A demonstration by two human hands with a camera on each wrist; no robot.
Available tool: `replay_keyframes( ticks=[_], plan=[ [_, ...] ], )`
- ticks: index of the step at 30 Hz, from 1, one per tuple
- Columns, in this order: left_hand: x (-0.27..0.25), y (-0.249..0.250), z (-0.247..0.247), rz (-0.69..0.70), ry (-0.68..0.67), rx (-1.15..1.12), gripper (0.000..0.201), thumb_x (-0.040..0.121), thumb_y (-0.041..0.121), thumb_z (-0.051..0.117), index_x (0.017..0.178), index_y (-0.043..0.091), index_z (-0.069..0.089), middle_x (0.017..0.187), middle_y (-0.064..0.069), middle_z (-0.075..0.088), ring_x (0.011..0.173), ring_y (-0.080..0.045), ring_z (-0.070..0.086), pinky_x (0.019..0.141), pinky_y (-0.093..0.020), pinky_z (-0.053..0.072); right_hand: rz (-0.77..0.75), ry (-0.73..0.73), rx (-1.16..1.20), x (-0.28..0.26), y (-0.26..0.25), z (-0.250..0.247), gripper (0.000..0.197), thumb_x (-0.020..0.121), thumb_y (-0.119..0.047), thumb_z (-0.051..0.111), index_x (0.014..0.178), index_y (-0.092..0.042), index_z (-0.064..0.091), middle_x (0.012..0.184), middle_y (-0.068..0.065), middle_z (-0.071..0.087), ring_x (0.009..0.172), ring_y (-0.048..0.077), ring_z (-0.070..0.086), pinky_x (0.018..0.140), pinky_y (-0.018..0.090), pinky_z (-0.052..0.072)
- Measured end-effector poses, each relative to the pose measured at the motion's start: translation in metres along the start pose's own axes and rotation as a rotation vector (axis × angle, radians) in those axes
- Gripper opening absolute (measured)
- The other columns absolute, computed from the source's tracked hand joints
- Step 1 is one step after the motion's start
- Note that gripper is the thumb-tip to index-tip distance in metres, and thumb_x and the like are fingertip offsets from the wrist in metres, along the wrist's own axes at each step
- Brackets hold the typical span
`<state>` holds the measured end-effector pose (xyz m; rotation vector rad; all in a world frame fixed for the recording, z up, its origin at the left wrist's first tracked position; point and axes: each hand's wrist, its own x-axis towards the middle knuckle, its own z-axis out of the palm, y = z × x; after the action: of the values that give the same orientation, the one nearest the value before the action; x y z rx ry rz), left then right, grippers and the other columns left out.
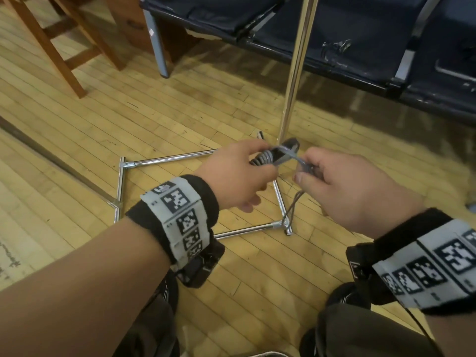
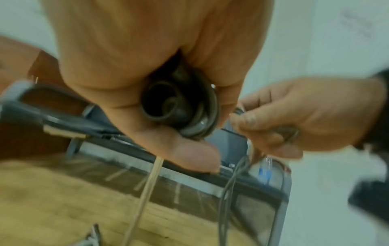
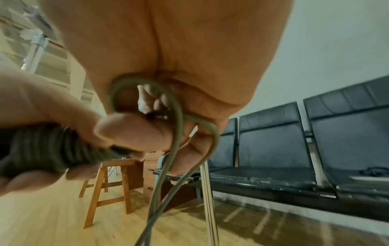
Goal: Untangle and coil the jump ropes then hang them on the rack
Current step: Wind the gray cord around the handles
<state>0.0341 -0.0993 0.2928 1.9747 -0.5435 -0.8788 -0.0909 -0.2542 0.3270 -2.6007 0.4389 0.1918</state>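
My left hand (image 1: 247, 163) grips the dark handles of a grey jump rope with rope wound tightly round them, the wound bundle (image 1: 268, 157) (image 2: 181, 106) (image 3: 46, 146) sticking out toward the right. My right hand (image 1: 309, 171) (image 2: 271, 119) pinches the loose grey cord (image 3: 174, 116) close to the bundle; a doubled length of cord (image 1: 288, 215) (image 2: 229, 191) hangs down from it. Just behind both hands rises the chrome rack pole (image 1: 296, 65), standing on its square tube base (image 1: 175, 158) on the floor.
Wooden plank floor (image 1: 180, 106) all round. A row of dark padded seats (image 1: 360, 34) (image 3: 273, 146) stands behind the rack. Wooden stool legs (image 1: 51, 47) (image 3: 105, 186) are at the back left. My knees are at the bottom edge.
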Motion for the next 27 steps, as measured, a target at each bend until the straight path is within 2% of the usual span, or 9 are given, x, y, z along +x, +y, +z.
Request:
replay_keyframes(
  ticks=[5, 9, 12, 14, 17, 20, 22, 25, 27],
  plan=[
    [0.0, 0.007, -0.006, 0.088, -0.136, -0.564, 0.021, 0.096, 0.022, 0.072, 0.117, 0.023, 0.069, 0.083, -0.011, 0.07, 0.066, -0.032, 0.07, 0.064, -0.042, 0.06, 0.015, -0.004, 0.141, 0.004, 0.003, 0.001, 0.022, 0.102, -0.042, 0.05, 0.09, -0.029, 0.062, 0.073, -0.002, 0.067, 0.064, 0.012, 0.062, 0.062, 0.037, 0.055],
    [-0.002, 0.011, -0.009, 0.173, -0.315, -0.698, 0.019, 0.1, 0.021, 0.067, 0.119, 0.017, 0.066, 0.085, -0.016, 0.069, 0.07, -0.031, 0.068, 0.063, -0.039, 0.059, 0.084, -0.118, 0.219, 0.01, 0.011, 0.011, 0.032, 0.106, -0.041, 0.045, 0.088, -0.024, 0.066, 0.066, -0.001, 0.068, 0.056, 0.008, 0.061, 0.06, 0.033, 0.052],
    [-0.008, 0.011, -0.008, 0.208, -0.509, -0.476, 0.014, 0.103, 0.029, 0.064, 0.114, 0.022, 0.069, 0.082, -0.013, 0.07, 0.063, -0.026, 0.067, 0.054, -0.032, 0.057, 0.14, -0.158, 0.322, 0.011, 0.018, 0.011, 0.032, 0.107, -0.035, 0.046, 0.087, -0.02, 0.065, 0.061, -0.002, 0.065, 0.05, 0.006, 0.06, 0.056, 0.028, 0.05],
    [-0.011, 0.012, -0.007, 0.175, -0.589, -0.273, 0.012, 0.099, 0.042, 0.068, 0.102, 0.032, 0.073, 0.077, -0.01, 0.071, 0.06, -0.025, 0.067, 0.054, -0.032, 0.056, 0.118, -0.202, 0.307, 0.01, 0.022, 0.007, 0.023, 0.105, -0.028, 0.051, 0.089, -0.021, 0.065, 0.066, -0.002, 0.068, 0.052, 0.008, 0.062, 0.055, 0.026, 0.053],
    [-0.014, 0.012, -0.01, 0.061, -0.622, -0.005, 0.021, 0.086, 0.056, 0.077, 0.096, 0.038, 0.074, 0.076, -0.008, 0.073, 0.062, -0.024, 0.067, 0.059, -0.033, 0.058, 0.029, -0.212, 0.176, 0.009, 0.024, 0.003, 0.014, 0.1, -0.036, 0.057, 0.093, -0.029, 0.066, 0.081, 0.001, 0.072, 0.065, 0.014, 0.067, 0.062, 0.038, 0.059],
    [-0.015, 0.008, -0.006, 0.056, -0.578, 0.393, 0.033, 0.081, 0.071, 0.073, 0.1, 0.043, 0.072, 0.079, 0.005, 0.077, 0.066, -0.011, 0.073, 0.07, -0.035, 0.065, 0.025, -0.116, 0.079, 0.009, 0.02, 0.002, 0.019, 0.096, -0.048, 0.058, 0.087, -0.034, 0.068, 0.079, -0.006, 0.069, 0.071, 0.007, 0.062, 0.064, 0.035, 0.052],
    [-0.016, 0.005, 0.004, 0.092, -0.512, 0.663, 0.039, 0.081, 0.079, 0.065, 0.1, 0.045, 0.069, 0.075, 0.017, 0.075, 0.064, 0.0, 0.07, 0.068, -0.031, 0.061, 0.016, -0.099, 0.036, 0.008, 0.015, 0.004, 0.017, 0.094, -0.048, 0.063, 0.085, -0.034, 0.069, 0.08, -0.01, 0.068, 0.075, 0.006, 0.061, 0.069, 0.032, 0.053],
    [-0.017, 0.003, 0.017, 0.106, -0.409, 0.863, 0.041, 0.086, 0.078, 0.06, 0.101, 0.041, 0.07, 0.072, 0.013, 0.072, 0.066, 0.0, 0.064, 0.06, -0.026, 0.048, 0.007, -0.104, 0.0, 0.006, 0.008, 0.007, 0.016, 0.093, -0.043, 0.066, 0.08, -0.034, 0.068, 0.075, -0.009, 0.067, 0.071, 0.009, 0.062, 0.064, 0.032, 0.055],
    [-0.013, 0.002, 0.018, 0.107, -0.312, 0.887, 0.041, 0.091, 0.074, 0.056, 0.097, 0.036, 0.07, 0.075, 0.011, 0.07, 0.069, -0.005, 0.065, 0.06, -0.028, 0.051, 0.004, -0.088, -0.026, 0.006, 0.005, 0.007, 0.016, 0.094, -0.035, 0.065, 0.079, -0.033, 0.066, 0.071, -0.009, 0.065, 0.067, 0.01, 0.062, 0.056, 0.029, 0.051]
  ],
)
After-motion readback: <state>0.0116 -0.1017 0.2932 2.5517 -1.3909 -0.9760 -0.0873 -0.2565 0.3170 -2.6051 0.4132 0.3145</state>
